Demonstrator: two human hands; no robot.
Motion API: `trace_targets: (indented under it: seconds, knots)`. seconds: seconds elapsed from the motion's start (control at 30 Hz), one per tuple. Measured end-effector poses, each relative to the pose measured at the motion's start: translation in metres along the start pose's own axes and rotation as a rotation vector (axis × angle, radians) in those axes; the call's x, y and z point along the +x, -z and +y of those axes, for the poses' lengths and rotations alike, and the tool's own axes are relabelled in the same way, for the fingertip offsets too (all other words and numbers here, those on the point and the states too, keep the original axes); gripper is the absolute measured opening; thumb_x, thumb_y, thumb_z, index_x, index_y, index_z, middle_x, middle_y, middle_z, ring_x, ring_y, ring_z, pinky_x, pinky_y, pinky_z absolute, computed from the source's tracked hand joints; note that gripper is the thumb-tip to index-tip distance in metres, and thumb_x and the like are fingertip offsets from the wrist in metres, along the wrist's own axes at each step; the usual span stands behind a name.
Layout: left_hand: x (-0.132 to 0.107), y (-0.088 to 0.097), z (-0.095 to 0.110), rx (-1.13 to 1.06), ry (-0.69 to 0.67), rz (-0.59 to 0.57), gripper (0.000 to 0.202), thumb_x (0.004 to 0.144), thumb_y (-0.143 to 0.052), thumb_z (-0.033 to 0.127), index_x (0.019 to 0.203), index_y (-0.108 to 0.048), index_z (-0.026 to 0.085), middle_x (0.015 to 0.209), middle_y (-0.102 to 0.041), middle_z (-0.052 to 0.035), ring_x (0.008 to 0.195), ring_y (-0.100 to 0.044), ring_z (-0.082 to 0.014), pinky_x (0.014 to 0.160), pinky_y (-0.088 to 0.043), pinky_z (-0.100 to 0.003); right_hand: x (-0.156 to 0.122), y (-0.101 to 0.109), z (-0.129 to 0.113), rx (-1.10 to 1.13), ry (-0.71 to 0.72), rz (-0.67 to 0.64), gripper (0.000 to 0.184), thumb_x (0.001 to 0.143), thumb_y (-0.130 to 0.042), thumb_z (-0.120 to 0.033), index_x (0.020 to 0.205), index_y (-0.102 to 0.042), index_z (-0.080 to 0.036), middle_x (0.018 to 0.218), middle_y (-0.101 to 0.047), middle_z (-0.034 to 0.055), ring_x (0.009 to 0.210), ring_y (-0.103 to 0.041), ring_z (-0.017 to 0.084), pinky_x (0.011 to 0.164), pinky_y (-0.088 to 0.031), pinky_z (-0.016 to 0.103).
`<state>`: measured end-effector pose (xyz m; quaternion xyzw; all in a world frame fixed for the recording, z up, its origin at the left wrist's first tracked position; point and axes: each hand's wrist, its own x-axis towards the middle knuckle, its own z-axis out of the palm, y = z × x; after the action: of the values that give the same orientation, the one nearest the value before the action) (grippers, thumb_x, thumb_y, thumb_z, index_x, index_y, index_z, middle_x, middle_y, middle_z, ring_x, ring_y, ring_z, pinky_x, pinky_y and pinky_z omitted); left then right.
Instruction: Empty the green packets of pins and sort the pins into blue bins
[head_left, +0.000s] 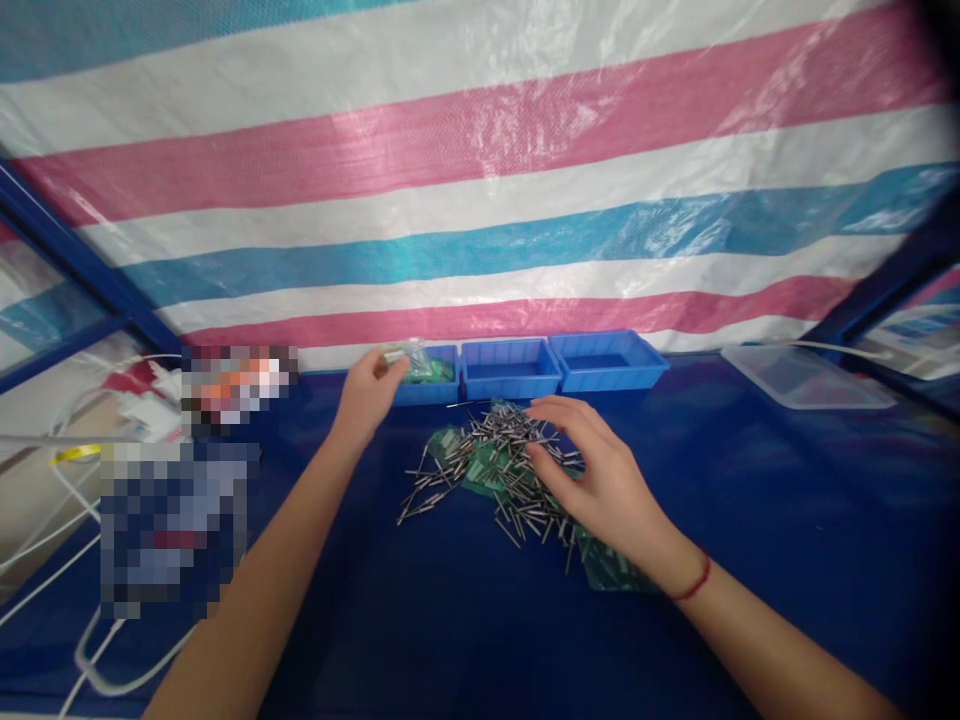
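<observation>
My left hand (373, 388) pinches a small clear plastic bag (409, 356) over the left blue bin (426, 391); greenish packets lie in that bin. My right hand (592, 475), fingers curved and apart, hovers over or touches the right side of a heap of thin metal pins (517, 450). I cannot tell whether its fingertips meet the pins. Green plastic packets (484, 468) are mixed into the heap. Another green packet (611, 565) lies partly under my right wrist.
A middle blue bin (510, 370) and a right blue bin (611, 362) stand along the back. A clear plastic lid (806, 378) lies at the back right. White cables (90, 655) and blurred-out items occupy the left side. A striped sheet (480, 230) hangs behind the table.
</observation>
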<state>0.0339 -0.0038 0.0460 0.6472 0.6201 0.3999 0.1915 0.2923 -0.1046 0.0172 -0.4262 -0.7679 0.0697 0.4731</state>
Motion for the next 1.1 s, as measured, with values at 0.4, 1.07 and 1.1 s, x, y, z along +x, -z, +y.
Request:
trace_targets:
  seconds: [0.4, 1.07, 1.1]
  knots:
    - [0.006, -0.004, 0.001, 0.419, -0.273, 0.050, 0.028, 0.088, -0.052, 0.037, 0.106, -0.067, 0.020, 0.114, -0.061, -0.0115, 0.113, -0.052, -0.0303, 0.100, -0.037, -0.047, 0.006, 0.006, 0.012, -0.042, -0.035, -0.078, 0.016, 0.087, -0.053, -0.019, 0.101, -0.062, -0.020, 0.105, -0.065, 0.0080, 0.103, -0.058, 0.025, 0.092, -0.047, 0.043]
    - [-0.047, -0.026, -0.015, 0.459, -0.199, -0.293, 0.019, 0.092, -0.048, 0.033, 0.095, -0.062, 0.019, 0.090, -0.070, -0.0053, 0.085, -0.067, -0.0219, 0.073, -0.048, -0.030, 0.005, 0.009, 0.016, -0.085, -0.087, -0.226, 0.013, 0.086, -0.052, -0.014, 0.084, -0.063, -0.020, 0.086, -0.068, 0.0041, 0.083, -0.059, 0.020, 0.079, -0.044, 0.034]
    - [-0.047, -0.024, -0.014, 0.446, -0.170, -0.258, 0.020, 0.093, -0.046, 0.033, 0.100, -0.059, 0.020, 0.086, -0.070, -0.0044, 0.080, -0.068, -0.0216, 0.070, -0.047, -0.029, 0.004, 0.009, 0.015, -0.077, -0.086, -0.221, 0.013, 0.087, -0.051, -0.015, 0.084, -0.063, -0.020, 0.086, -0.068, 0.0043, 0.083, -0.059, 0.020, 0.079, -0.044, 0.034]
